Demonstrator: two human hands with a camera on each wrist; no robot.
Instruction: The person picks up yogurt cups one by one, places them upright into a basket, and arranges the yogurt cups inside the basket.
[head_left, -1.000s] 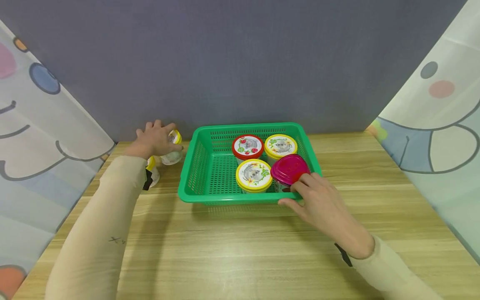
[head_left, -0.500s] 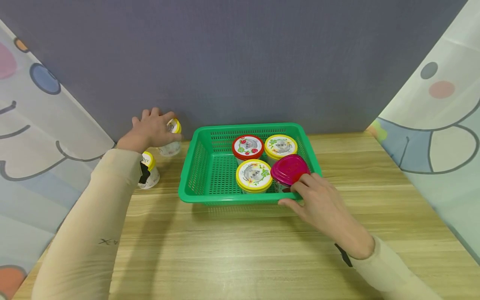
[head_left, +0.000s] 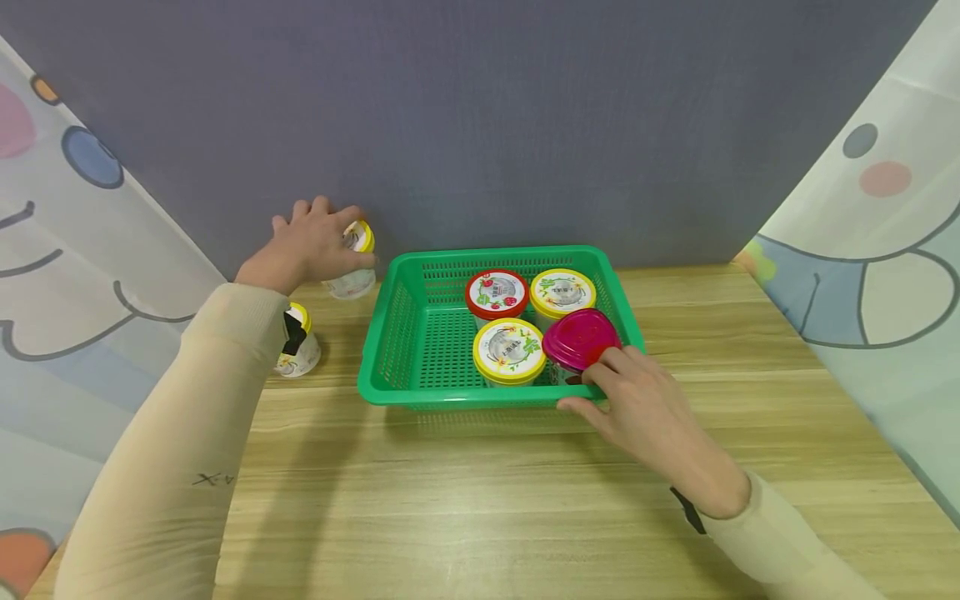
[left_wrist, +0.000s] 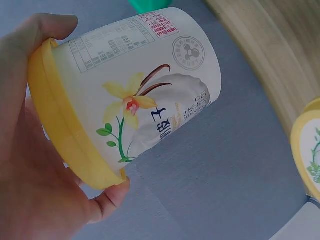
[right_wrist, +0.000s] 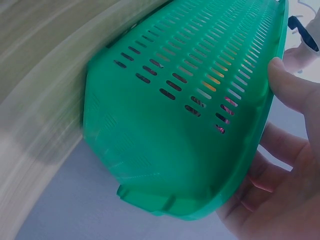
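Note:
My left hand (head_left: 311, 246) holds a white paper tub with a yellow lid (left_wrist: 130, 95), gripping it round the lid. Vanilla flowers are printed on its side. In the head view it hangs above the table, left of the green plastic basket (head_left: 431, 395). My right hand (head_left: 645, 408) grips the basket's near rim at the right corner, thumb outside and fingers over the inner side. Those fingers lie close against a tub with a magenta lid (head_left: 581, 337); whether they press on it I cannot tell. Beside it stand a red-lidded tub (head_left: 497, 294) and two yellow-lidded tubs (head_left: 510, 350).
Another yellow-lidded tub (head_left: 300, 346) stands on the wooden table (head_left: 450, 500) below my left wrist, partly hidden by it. A grey panel (head_left: 480, 125) rises behind the basket. Printed curtains (head_left: 862, 250) close off both sides.
My left hand has risen with the yellow-lidded tub and shifted a little right towards the basket. The other yellow-lidded tub shows more fully. My right hand and the basket stay put.

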